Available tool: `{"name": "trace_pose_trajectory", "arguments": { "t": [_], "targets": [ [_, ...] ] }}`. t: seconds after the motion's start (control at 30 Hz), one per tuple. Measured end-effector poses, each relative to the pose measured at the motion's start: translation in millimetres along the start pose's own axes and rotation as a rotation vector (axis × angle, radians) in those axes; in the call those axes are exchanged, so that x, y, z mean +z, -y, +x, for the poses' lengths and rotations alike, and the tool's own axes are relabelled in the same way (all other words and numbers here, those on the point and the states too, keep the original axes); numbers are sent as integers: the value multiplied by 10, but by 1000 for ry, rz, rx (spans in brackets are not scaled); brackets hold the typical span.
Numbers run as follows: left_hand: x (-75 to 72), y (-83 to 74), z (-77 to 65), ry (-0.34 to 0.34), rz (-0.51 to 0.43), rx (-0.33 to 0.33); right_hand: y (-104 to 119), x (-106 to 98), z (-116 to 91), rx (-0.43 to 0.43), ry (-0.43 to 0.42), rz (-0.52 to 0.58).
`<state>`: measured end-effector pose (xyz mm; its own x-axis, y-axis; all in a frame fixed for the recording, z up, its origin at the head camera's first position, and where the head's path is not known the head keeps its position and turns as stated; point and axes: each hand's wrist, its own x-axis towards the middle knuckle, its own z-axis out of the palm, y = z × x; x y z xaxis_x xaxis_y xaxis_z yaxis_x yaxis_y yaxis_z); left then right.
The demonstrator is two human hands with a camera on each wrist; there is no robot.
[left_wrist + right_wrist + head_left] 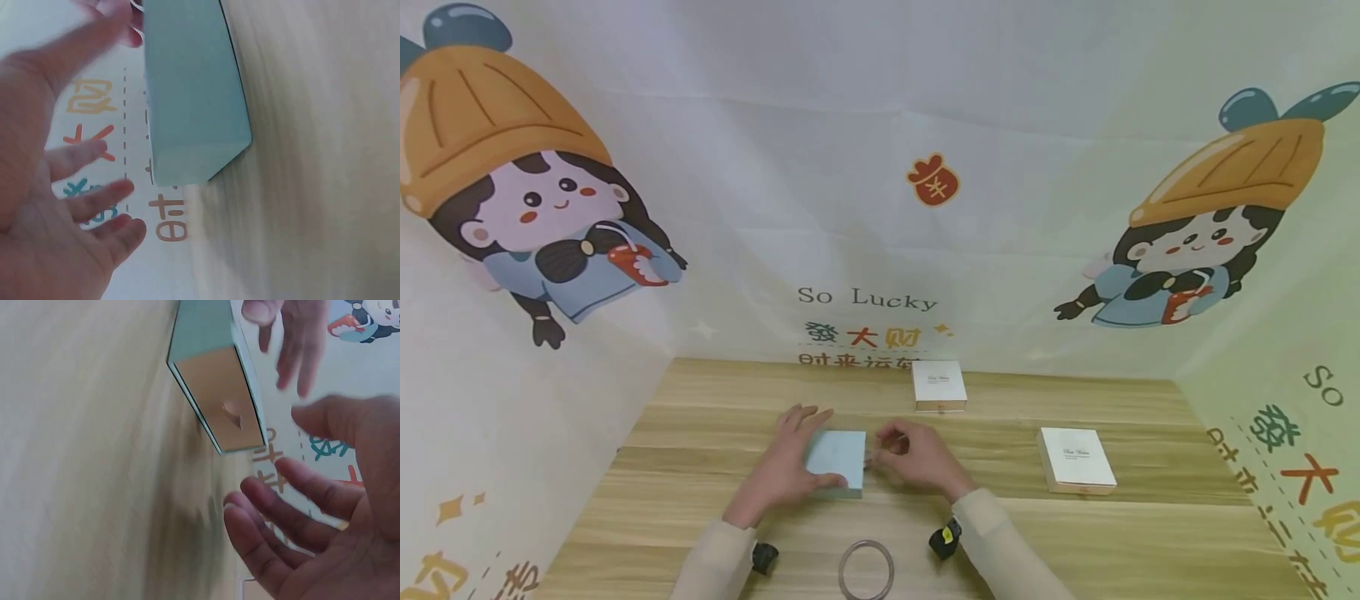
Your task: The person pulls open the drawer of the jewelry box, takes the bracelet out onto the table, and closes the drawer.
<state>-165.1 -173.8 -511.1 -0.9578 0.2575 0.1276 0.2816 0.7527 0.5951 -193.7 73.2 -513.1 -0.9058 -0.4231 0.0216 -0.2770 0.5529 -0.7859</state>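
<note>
A light blue box (835,457) with square edges lies on the table between the hands. My left hand (785,462) is spread at its left side, thumb across the near part of the top; in the left wrist view the other fingers stand apart from the box. Off the box's right end is my right hand (917,454), fingers loosely bent. The right wrist view shows a tan drawer (212,387) inside the blue sleeve, with a small pull tab (233,417) on its face. The right fingertips are near that face, with nothing between them.
A bangle (867,543) lies at the front of the wooden table (700,467). One white box (939,386) sits near the back edge and another white box (1077,458) farther right. Printed cloth (760,208) encloses the table at the back and sides.
</note>
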Motion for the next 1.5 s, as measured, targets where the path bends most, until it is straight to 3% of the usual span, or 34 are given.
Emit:
{"name": "trace_pose_trajectory", "arguments": {
  "t": [0.23, 0.33, 0.47, 0.73, 1.3, 1.5],
  "targets": [
    [-41, 17, -173, -70, -180, -192, 33, -87, 75, -49, 94, -4],
    [-17, 0, -249, -92, -281, -287, 38, -94, 127, -57, 118, -18],
    [39, -33, -352, -148, -363, -366, 46, -91, 203, -55, 156, -46],
    [179, -90, -443, -239, -390, -377, 55, -57, 339, -69, 205, -84],
    [188, -62, -412, -242, -374, -376, 77, -9, 335, -10, 174, -13],
    [129, -45, -375, -214, -360, -416, 78, 0, 288, -9, 155, -6]
  ]
}}
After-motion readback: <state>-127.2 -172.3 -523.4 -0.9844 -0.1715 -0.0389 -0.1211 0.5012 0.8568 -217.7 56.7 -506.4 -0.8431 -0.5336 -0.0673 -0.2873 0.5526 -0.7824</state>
